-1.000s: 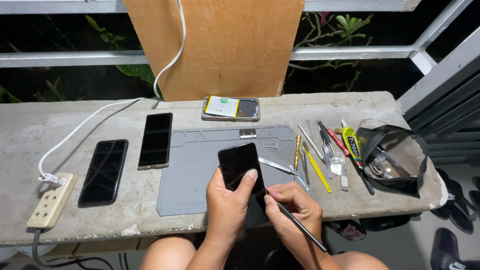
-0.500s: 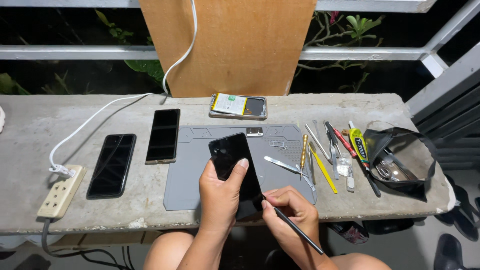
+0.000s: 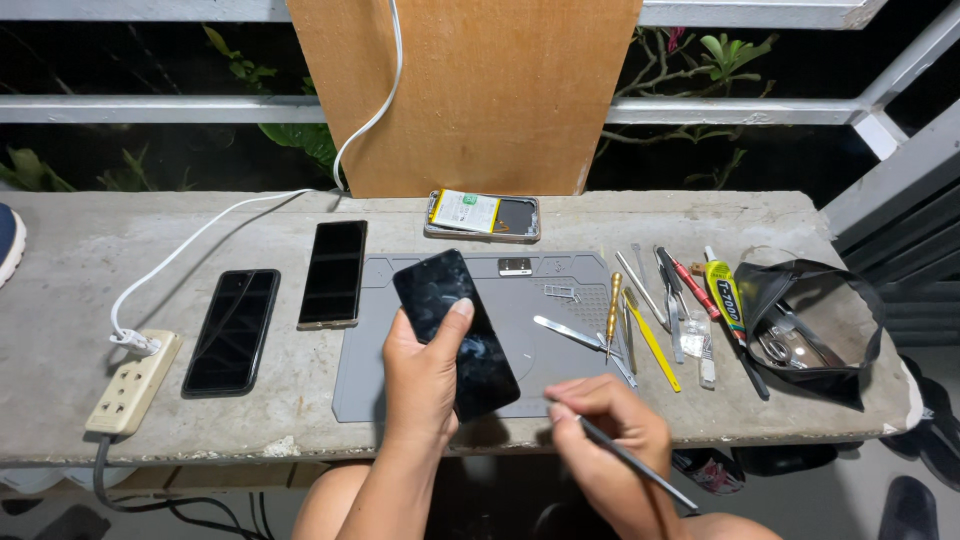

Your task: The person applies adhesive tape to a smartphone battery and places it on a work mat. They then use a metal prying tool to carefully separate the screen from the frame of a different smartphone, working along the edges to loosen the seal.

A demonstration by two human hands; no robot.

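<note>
Board: one brown board [image 3: 470, 90] stands upright at top centre, behind the bench.
Bench: one concrete bench [image 3: 80, 250] runs across the middle of the frame.
Mat: one grey mat [image 3: 560, 375] lies at bench centre, its left part hidden behind the left hand and phone.
Bag: one black bag [image 3: 815, 330], open, at the right end.
Phones: three dark phones; two lie flat left of the mat [image 3: 233, 330] [image 3: 334, 272], one is held [image 3: 455, 333]. One opened phone [image 3: 483, 216] lies at the board's foot.
Power strip: one [image 3: 132, 382], lower left, with a white cable [image 3: 230, 215].
Tools: about ten, in a row [image 3: 670, 310] between mat and bag.
Left hand: [image 3: 420, 385] fingers closed around the held phone, thumb on its glass, tilted above the mat's left half.
Right hand: [image 3: 610, 440] fingers pinched on a thin dark tool [image 3: 640, 465], lower centre, just beside the phone's lower end.
</note>
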